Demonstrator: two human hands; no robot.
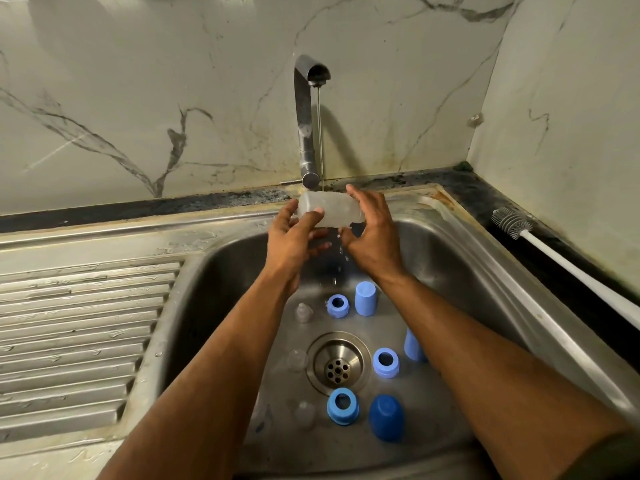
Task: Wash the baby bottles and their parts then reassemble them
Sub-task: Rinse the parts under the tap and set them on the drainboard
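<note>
My left hand [294, 237] and right hand [372, 233] both curl round a clear bottle [329, 209], held sideways under the tap [308, 119] stream at the far side of the sink [485, 271]. Blue rings, caps and clear teats sit round the drain [337, 363].

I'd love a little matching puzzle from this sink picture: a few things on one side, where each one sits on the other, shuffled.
Things:
1. clear bottle
2. bottle brush
3. dark blue cap
4. drain strainer

Places:
A. middle of the sink floor
B. on the counter right of the sink
C. under the tap's stream, held in both hands
D. sink floor, nearest the camera, right of a blue ring

Pairs: 1-C, 2-B, 3-D, 4-A
</note>
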